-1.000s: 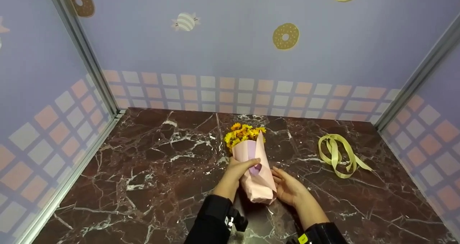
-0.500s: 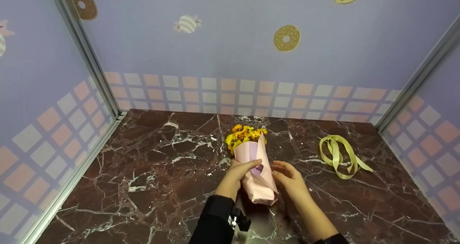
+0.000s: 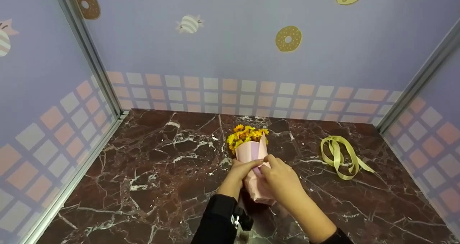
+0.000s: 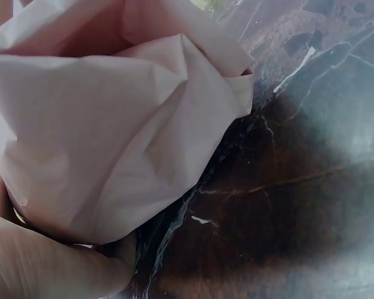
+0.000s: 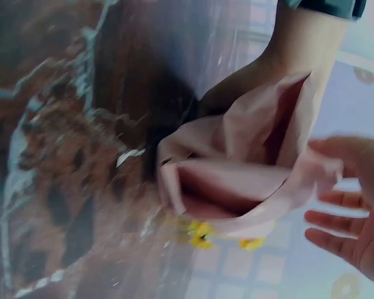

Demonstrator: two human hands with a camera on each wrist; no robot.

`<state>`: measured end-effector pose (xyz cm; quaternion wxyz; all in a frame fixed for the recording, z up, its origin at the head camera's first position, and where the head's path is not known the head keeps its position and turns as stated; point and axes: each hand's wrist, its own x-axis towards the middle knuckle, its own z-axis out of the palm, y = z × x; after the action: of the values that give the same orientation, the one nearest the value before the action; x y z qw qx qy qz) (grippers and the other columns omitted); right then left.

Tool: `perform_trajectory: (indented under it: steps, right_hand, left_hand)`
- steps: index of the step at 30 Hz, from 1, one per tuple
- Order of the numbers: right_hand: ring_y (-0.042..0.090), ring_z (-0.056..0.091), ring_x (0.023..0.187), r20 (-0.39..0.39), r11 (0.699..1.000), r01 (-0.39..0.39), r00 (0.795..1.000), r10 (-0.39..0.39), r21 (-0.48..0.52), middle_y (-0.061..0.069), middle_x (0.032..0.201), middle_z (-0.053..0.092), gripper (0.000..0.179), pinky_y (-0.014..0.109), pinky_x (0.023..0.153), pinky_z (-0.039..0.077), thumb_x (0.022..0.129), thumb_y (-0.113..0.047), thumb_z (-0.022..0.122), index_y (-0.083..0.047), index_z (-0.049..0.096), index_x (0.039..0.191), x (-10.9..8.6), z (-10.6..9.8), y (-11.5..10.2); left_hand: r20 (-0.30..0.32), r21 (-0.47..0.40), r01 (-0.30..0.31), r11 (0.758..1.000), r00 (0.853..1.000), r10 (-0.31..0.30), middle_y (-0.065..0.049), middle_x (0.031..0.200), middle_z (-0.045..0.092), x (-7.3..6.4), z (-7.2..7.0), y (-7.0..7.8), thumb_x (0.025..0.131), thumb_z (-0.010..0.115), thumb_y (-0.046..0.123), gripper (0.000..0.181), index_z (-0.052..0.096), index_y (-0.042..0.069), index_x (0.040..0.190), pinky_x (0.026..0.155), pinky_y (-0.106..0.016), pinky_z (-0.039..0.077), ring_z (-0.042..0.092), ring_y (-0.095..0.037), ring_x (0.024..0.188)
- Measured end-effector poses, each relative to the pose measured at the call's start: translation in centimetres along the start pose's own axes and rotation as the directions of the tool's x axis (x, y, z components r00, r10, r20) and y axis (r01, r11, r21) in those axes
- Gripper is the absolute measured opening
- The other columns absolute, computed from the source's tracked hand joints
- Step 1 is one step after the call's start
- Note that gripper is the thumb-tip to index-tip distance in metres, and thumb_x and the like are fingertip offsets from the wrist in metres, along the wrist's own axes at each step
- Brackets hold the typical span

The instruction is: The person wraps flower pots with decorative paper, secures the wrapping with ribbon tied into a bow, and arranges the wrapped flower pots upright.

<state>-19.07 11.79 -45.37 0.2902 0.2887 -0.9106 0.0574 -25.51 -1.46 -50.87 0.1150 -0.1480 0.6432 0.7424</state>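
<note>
A bouquet of yellow flowers (image 3: pixel 246 135), wrapped in pink paper (image 3: pixel 244 151) with a lilac strip, lies tilted on the marble tabletop, blossoms pointing away from me. My left hand (image 3: pixel 237 175) grips the bouquet from the left, thumb across its front. Over the bouquet's right side is my right hand (image 3: pixel 285 179); in the right wrist view its thumb and forefinger pinch the paper's edge while the other fingers extend. The left wrist view shows the folded lower end of the wrapping (image 4: pixel 93 137). The stems are hidden inside the paper.
A loosely coiled yellow-green ribbon (image 3: pixel 336 152) lies at the right of the dark marble table (image 3: pixel 161 186). Decorated lilac wall panels (image 3: pixel 230 50) enclose the back and both sides, with metal posts at the corners.
My right hand has moved from beside the bouquet up and left onto its front, and now pinches the paper. My left hand keeps its grip, and the ribbon lies as before.
</note>
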Motion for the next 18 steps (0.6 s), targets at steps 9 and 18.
perform_trajectory:
  steps: [9, 18]
  right_hand:
    - [0.024, 0.055, 0.064, -0.117, 0.997, 0.009, 0.993, -0.017, -0.074, 0.009, 0.087, 0.052, 0.011, 0.036, 0.052, 0.051, 0.072, 0.003, 0.075, 0.001, 0.064, 0.075, -0.5, 0.6, -2.0]
    - [0.031, 0.067, 0.071, -0.312, 0.985, -0.148, 0.935, 0.168, 0.085, 0.015, 0.087, 0.069, 0.039, 0.042, 0.060, 0.055, 0.070, -0.014, 0.084, 0.005, 0.068, 0.100, -2.0, 2.3, -1.4]
  left_hand:
    - [-0.013, -0.015, -0.002, 1.000, 1.000, 0.001, -0.022, 0.121, 0.049, -0.3, -0.1, 0.0, 0.067, 0.085, 0.024, 0.099, 0.026, -0.008, 0.141, 0.094, -0.040, 0.048, 0.053, -0.033, 0.108]
    - [0.009, -0.019, 0.010, 1.000, 1.000, -0.010, -0.028, 0.128, 0.045, -0.3, -0.1, 0.1, 0.069, 0.085, 0.025, 0.109, 0.016, -0.009, 0.147, 0.093, -0.041, 0.049, 0.053, -0.037, 0.111]
